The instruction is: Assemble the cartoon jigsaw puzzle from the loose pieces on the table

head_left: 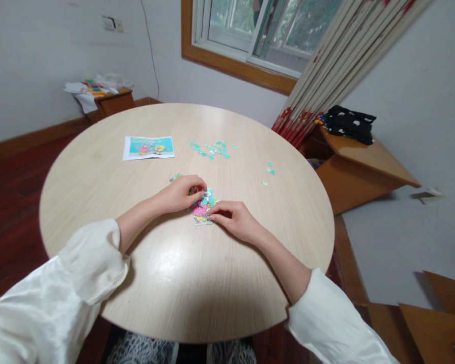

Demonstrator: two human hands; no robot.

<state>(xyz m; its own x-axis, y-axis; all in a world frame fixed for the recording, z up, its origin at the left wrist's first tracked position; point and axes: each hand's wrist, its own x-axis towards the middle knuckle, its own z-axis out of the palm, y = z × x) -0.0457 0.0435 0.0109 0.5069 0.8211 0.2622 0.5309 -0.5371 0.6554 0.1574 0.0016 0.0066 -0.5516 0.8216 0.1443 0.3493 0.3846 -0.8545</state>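
Observation:
A partly joined jigsaw puzzle (201, 211) in pink, teal and yellow lies flat on the round table (182, 273). My left hand (185, 192) rests at its upper left, fingers curled and tips brought together over the puzzle's edge. Whatever those fingertips pinch is too small to make out. On the right side of the puzzle, my right hand (235, 218) has thumb and forefinger pinched near its lower right edge, and any piece between them cannot be told. A few loose puzzle pieces (175, 177) lie just beyond my left hand.
A printed cartoon picture (149, 147) lies at the back left of the table. Loose teal pieces (211, 149) are scattered at the back, with a few more pieces (270, 169) to the right. Beyond the table stand wooden cabinets (364, 167) and a curtain (337, 55).

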